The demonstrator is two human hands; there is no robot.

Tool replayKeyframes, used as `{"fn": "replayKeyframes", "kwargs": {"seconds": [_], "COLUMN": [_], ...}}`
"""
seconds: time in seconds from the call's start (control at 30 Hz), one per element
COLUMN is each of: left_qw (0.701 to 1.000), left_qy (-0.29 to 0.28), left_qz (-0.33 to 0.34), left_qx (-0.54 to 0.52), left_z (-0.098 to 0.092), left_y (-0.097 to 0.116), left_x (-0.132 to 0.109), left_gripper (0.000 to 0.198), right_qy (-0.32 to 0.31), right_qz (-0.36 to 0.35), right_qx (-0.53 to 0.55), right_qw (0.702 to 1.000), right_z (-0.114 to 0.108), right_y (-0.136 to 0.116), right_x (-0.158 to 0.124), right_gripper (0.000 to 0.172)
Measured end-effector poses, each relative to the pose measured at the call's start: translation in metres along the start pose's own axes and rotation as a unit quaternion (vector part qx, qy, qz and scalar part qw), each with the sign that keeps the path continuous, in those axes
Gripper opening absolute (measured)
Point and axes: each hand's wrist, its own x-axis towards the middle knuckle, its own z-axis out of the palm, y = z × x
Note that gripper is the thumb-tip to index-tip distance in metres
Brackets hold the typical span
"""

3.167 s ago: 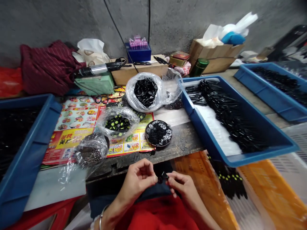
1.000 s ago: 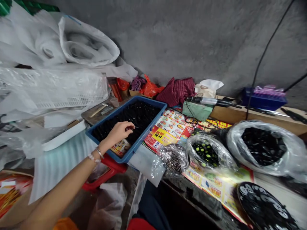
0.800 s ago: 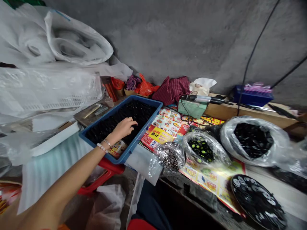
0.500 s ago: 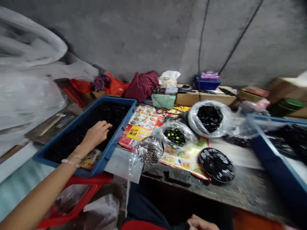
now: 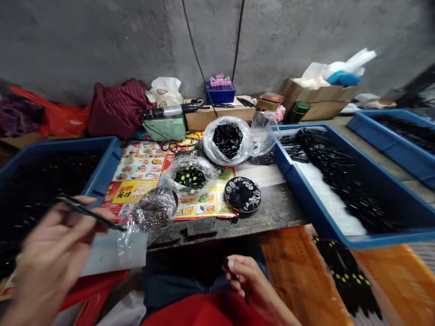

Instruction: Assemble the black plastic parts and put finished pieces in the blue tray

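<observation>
Blurred by motion, my left hand (image 5: 54,249) grips a slim black stick-like part (image 5: 90,212) between thumb and fingers, by the inner edge of the left blue bin (image 5: 110,158) full of black parts. Low at the centre, in front of my lap, my right hand (image 5: 248,276) is closed on a small dark piece (image 5: 227,266), mostly hidden by the fingers. On the bench between them stand a plastic-lined bowl of small metal pins (image 5: 158,215), a bag of black pieces with yellow-green dots (image 5: 190,176), a bag of plain black pieces (image 5: 227,140) and a round dish of black pieces (image 5: 242,194).
The right blue bin (image 5: 306,203) holds long black parts on white sheeting, with another blue bin (image 5: 363,124) beyond it. A power tool (image 5: 170,111) rests on a green box (image 5: 166,130) near the wall. A red stool (image 5: 84,303) stands at lower left.
My left hand has come up out of the left bin with a slim black part. My right hand has risen further into view. The head view has turned right.
</observation>
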Motion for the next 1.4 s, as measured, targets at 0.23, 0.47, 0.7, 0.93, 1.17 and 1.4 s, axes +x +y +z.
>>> {"fn": "replayKeyframes", "kwargs": {"seconds": [0.23,0.47,0.7,0.93,1.17,1.4], "left_qw": [0.927,0.897,0.905,0.839,0.875,0.752], "left_qy": [-0.277,-0.365,-0.406,-0.443,-0.465,-0.434], "left_qz": [-0.185,-0.214,-0.07,0.231,-0.09,-0.457], "left_qx": [-0.171,-0.125,0.101,0.215,0.1,-0.192], "left_z": [0.119,0.153,0.142,0.141,0.146,0.151], "left_y": [-0.036,-0.071,-0.088,-0.099,-0.108,-0.106], "left_x": [-0.089,-0.123,-0.12,-0.132,-0.137,-0.148], "left_gripper": [0.036,0.023,0.01,0.021,0.019,0.034], "right_qy": [-0.007,0.017,0.083,0.109,0.136,0.132], "right_qz": [-0.022,-0.043,-0.059,-0.1,-0.114,-0.148], "right_qx": [0.055,0.108,0.117,0.025,0.033,-0.031], "right_qw": [0.998,0.993,0.988,0.989,0.984,0.98], "right_z": [-0.012,-0.026,-0.036,-0.038,-0.041,-0.048], "right_y": [-0.002,-0.01,-0.019,-0.017,-0.012,-0.009], "right_x": [-0.008,-0.013,-0.011,-0.01,-0.009,-0.006], "right_gripper": [0.033,0.028,0.026,0.035,0.036,0.039]}}
